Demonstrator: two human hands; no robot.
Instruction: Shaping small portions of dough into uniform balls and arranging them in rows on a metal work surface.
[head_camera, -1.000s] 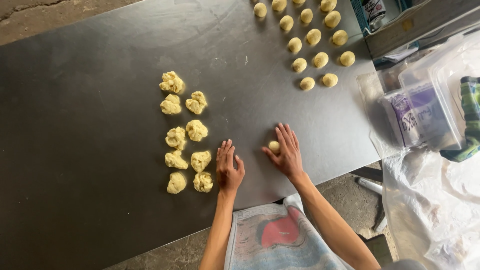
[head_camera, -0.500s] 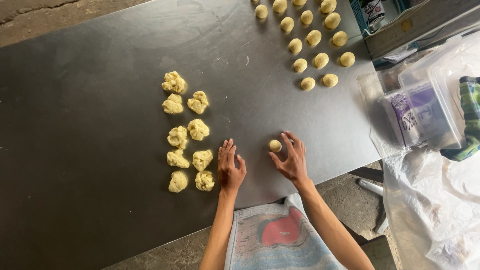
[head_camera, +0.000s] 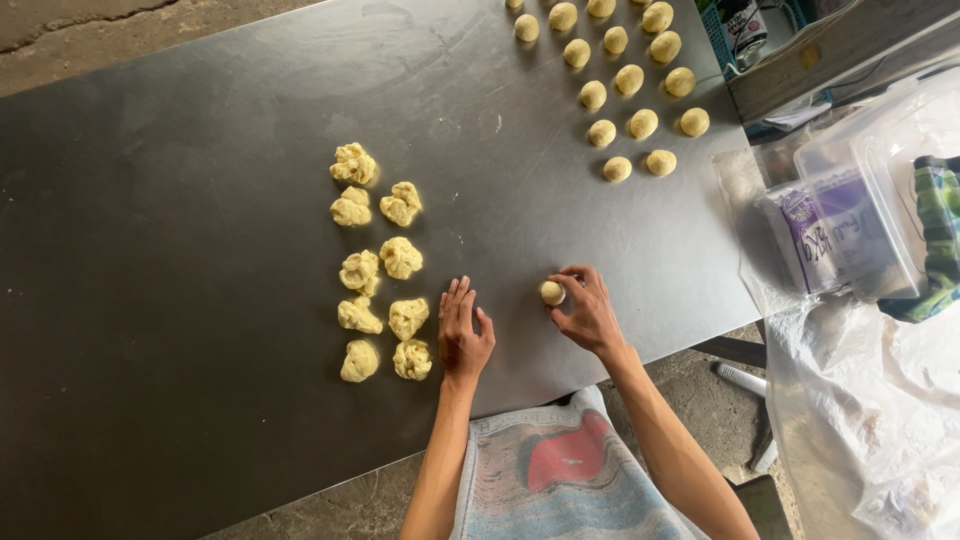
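My right hand (head_camera: 588, 312) pinches a small round dough ball (head_camera: 551, 292) between its fingertips, just above the dark metal table (head_camera: 200, 180). Flat on the table lies my left hand (head_camera: 463, 332), fingers together and holding nothing. Just left of it sit several rough, unshaped dough pieces (head_camera: 378, 262) in two columns. Several smooth rolled dough balls (head_camera: 630, 85) are laid out in rows at the far right of the table.
Clear plastic bags and a lidded plastic container (head_camera: 850, 210) lie off the table's right edge. A blue crate (head_camera: 745, 30) stands at the top right. My apron (head_camera: 560, 470) hangs below the table's near edge. Concrete floor shows beyond the table.
My right hand lifted off the ball it was rolling under the palm and now grips it with the fingertips. The left hand stayed flat in place.
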